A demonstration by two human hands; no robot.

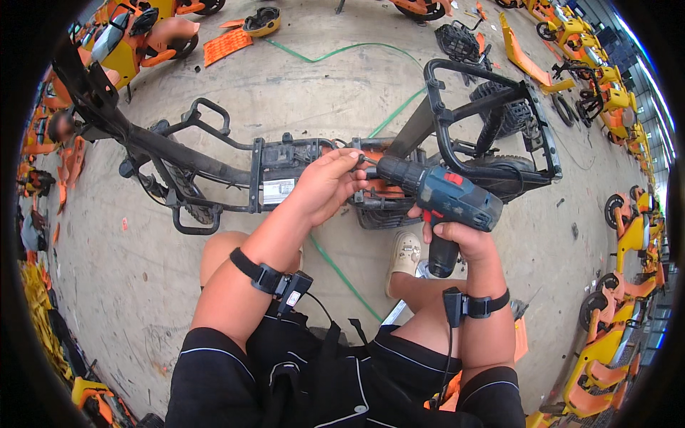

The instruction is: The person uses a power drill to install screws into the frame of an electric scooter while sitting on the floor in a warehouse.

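Note:
My right hand (467, 237) is wrapped round the grip of a blue and black cordless drill (457, 194), with a finger by the red trigger. The drill's chuck and thin bit point left, towards my left hand (332, 187). Its thumb and fingertips are closed in a pinch on a small dark piece (361, 162) at the bit's tip; too little shows to say just what it is. Both hands are above the middle of a stripped black scooter frame (214, 168), which lies across in front of me. Orange parts show beneath the drill's front end.
A green strap (335, 267) runs along the concrete floor under the frame. At the back are a yellow helmet (262, 22), an orange ribbed panel (227, 46) and a black basket-like part (457, 43). Yellow and orange scooters (605, 342) line both sides.

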